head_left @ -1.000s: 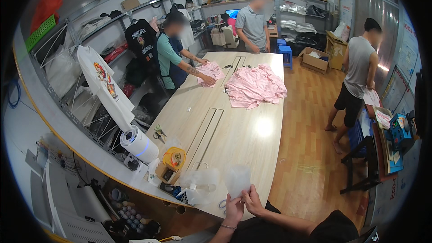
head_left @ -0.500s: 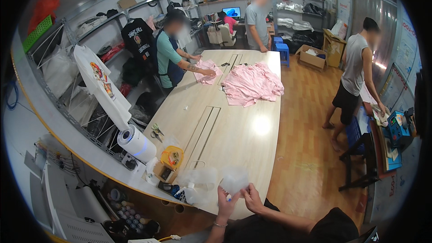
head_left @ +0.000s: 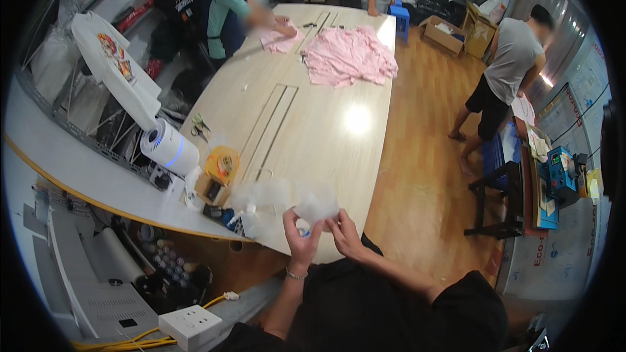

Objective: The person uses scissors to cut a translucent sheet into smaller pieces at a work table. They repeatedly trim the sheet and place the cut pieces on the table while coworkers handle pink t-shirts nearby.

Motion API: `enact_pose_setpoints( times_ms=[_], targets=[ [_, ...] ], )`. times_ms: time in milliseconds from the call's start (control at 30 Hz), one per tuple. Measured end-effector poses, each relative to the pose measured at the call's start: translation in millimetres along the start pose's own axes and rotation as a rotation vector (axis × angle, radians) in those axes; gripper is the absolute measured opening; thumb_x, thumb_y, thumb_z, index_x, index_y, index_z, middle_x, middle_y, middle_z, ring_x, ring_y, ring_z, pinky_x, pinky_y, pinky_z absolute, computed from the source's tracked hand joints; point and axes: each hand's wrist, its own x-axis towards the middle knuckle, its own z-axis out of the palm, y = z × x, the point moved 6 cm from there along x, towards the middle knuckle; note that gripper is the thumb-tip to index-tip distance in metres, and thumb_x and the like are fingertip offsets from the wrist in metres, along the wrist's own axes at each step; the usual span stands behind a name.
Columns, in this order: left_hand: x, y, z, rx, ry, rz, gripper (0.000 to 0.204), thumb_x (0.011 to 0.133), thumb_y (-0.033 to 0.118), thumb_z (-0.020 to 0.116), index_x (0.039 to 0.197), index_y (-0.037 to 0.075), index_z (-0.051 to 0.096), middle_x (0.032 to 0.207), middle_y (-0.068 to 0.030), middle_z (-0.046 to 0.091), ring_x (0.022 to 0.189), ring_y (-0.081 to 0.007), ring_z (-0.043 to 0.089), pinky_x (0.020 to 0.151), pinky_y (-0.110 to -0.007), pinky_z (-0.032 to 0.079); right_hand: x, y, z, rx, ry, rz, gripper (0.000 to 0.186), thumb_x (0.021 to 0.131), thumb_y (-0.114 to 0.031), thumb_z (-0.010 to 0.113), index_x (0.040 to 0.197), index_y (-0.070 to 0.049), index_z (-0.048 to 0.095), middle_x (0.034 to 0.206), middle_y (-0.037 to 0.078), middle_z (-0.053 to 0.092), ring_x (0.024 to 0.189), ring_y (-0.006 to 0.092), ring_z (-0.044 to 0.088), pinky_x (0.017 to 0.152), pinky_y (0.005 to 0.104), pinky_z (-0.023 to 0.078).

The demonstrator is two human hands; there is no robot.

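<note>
Over the near end of the long wooden table [head_left: 326, 156], my two hands hold a translucent whitish plastic bag or sheet [head_left: 315, 201]. My left hand [head_left: 301, 238], with a bracelet at the wrist, has thumb and fingers curled around its lower left side. A small blue spot shows between the fingers, too small to name. The right hand [head_left: 344, 234] pinches the plastic's lower right edge. More crumpled clear plastic [head_left: 259, 201] lies on the table just left of my hands.
A yellow basket [head_left: 222, 164], scissors [head_left: 200, 129] and a white cylindrical device [head_left: 169, 146] stand along the left edge. Pink fabric [head_left: 349, 55] is heaped at the far end, where one person handles a pink piece. Another person bends by a blue press machine [head_left: 564, 169].
My view has tilted down, so the table and people sit higher. Both hands still grip the plastic, the fingers slightly shifted. The person at right bends further forward.
</note>
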Motion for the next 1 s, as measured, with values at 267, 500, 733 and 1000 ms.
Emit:
enact_pose_setpoints(
  times_ms=[267,500,733,1000],
  targets=[
    [-0.7,11.2,0.3,-0.021,-0.083,-0.06,0.034,0.104,0.014,0.071,0.132,-0.005,0.062,0.111,-0.0147,0.075,0.101,-0.0215,0.071,0.092,-0.036,0.056,-3.3,-14.0,3.3,0.08,-0.112,0.012,0.034,0.114,-0.02,0.06,0.137,0.003,0.051,0.112,0.012,0.069,0.105,0.0147,0.063,0.091,0.0335,0.053],
    [-10.2,-12.0,1.2,-0.019,-0.108,-0.191,0.034,0.111,0.021,0.058,0.134,-0.005,0.061,0.114,-0.0184,0.075,0.102,-0.0251,0.071,0.091,-0.039,0.057,-3.3,0.9,7.5,0.15,-0.117,-0.073,0.05,0.108,-0.013,0.063,0.151,0.004,0.043,0.123,0.024,0.07,0.114,0.0303,0.072,0.098,0.043,0.057],
    [-14.6,-11.8,15.3,0.175,-0.062,-0.016,0.039,0.106,0.017,0.06,0.136,-0.007,0.06,0.13,-0.0233,0.055,0.117,-0.0361,0.057,0.106,-0.045,0.048,-4.7,6.9,17.0,0.284,-0.26,0.032,0.058,0.109,-0.011,0.059,0.158,0.002,0.03,0.147,0.021,0.054,0.138,0.0265,0.056,0.117,0.0423,0.048],
    [-7.5,4.5,33.4,0.167,0.032,0.028,0.057,0.099,0.015,0.073,0.15,-0.002,0.054,0.136,-0.0183,0.051,0.12,-0.0282,0.055,0.106,-0.043,0.048,0.7,-7.5,-1.8,0.23,-0.221,-0.039,0.055,0.109,-0.011,0.056,0.155,0.005,0.029,0.148,0.023,0.053,0.143,0.0305,0.055,0.118,0.0442,0.047]
  ],
)
